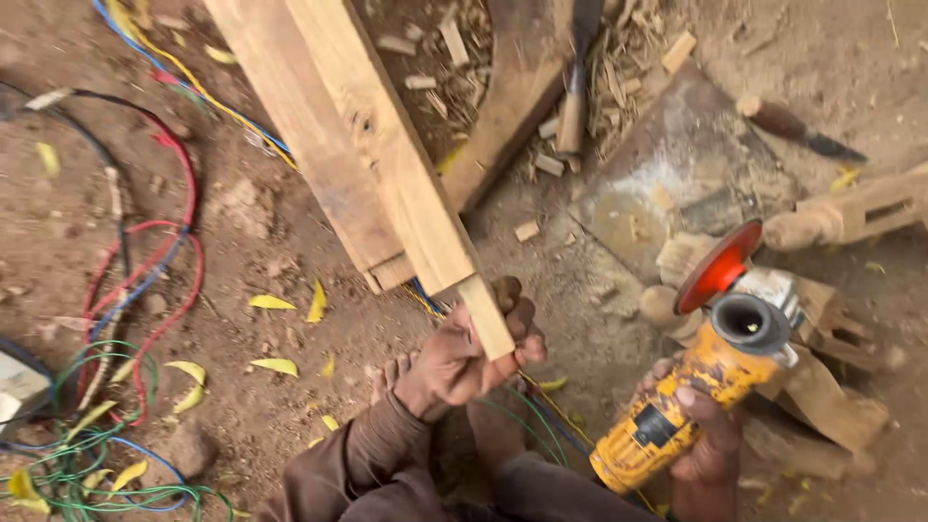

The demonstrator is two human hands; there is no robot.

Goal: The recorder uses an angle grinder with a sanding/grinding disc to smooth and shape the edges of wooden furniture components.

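plank (pixel 387 164) runs up and to the left, away from the person, its near end gripped tight by the left hand (pixel 462 360). right hand (pixel 701 440) is wrapped round a yellow grinder (pixel 691 391), just right of that end, disc (pixel 717 266) up.

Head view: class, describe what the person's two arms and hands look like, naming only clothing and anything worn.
The left hand is bare, no glove; a long, creased brown sleeve reaches its wrist. The right hand is also ungloved, and no sleeve shows on it. No rings or watch are visible.
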